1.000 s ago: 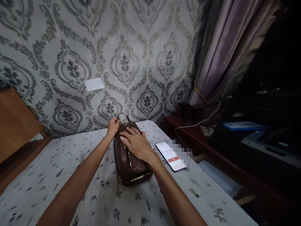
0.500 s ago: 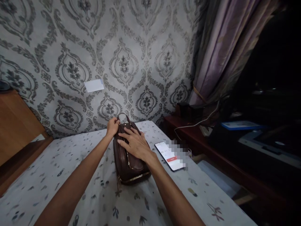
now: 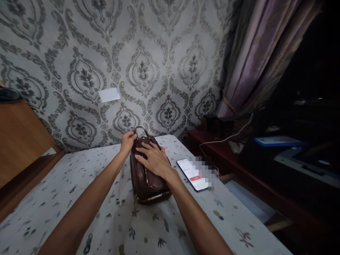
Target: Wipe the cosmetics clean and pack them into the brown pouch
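A dark brown leather bag [image 3: 138, 177] with gold zippers and a top handle lies on its back on the patterned white sheet, its handle end toward the wall. My left hand [image 3: 128, 141] is closed at the bag's upper left corner, fingers pinched beside the base of the handle [image 3: 138, 128]. Exactly which part those fingertips grip is too small to make out. Spread flat across the front pocket is my right hand [image 3: 154, 159], fingers apart, pressing on the leather. Its palm hides part of the pocket and zipper.
To the right of the bag lies a phone [image 3: 190, 173] with a lit screen, partly pixelated. A dark red table [image 3: 196, 136] with a white cable [image 3: 228, 138] stands beyond the sheet's right edge. A wooden panel [image 3: 23, 138] is at left; patterned wallpaper rises behind.
The whole view has shifted slightly to the left, so things appear a little farther right. Both hands keep nearly the same places on the bag.
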`<action>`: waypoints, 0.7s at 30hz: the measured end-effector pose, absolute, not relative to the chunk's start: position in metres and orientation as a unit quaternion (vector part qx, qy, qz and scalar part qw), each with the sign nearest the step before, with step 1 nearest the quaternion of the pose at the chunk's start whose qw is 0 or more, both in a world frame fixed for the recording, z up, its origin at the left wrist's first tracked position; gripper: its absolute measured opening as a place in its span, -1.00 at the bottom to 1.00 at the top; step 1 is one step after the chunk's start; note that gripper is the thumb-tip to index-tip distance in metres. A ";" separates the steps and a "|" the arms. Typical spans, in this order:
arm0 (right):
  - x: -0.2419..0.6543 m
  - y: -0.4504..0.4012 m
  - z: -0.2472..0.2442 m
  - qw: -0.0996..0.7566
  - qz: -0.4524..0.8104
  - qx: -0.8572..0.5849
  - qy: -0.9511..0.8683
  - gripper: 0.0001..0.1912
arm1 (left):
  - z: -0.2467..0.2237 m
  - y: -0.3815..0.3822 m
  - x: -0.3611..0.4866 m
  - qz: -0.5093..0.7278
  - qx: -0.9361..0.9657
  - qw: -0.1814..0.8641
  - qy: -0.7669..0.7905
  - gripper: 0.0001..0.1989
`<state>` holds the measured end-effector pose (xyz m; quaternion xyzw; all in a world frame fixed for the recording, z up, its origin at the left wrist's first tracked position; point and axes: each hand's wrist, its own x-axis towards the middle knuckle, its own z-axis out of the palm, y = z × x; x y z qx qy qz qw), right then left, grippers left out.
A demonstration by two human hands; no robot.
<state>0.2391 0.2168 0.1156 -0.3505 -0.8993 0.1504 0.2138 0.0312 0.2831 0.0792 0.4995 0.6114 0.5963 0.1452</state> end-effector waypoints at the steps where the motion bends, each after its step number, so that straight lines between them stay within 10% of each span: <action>1: 0.239 0.217 0.116 0.214 0.151 -0.351 -0.899 -0.52 | 0.079 0.280 0.033 0.597 0.501 0.146 0.610 -0.85; 15: 0.240 0.215 0.118 0.204 0.152 -0.359 -0.898 -0.49 | 0.109 0.308 0.033 0.465 0.568 0.203 0.648 -0.71; 21: 0.243 0.218 0.121 0.187 0.156 -0.421 -0.874 -0.14 | 0.115 0.315 0.048 0.431 0.614 0.213 0.626 -0.69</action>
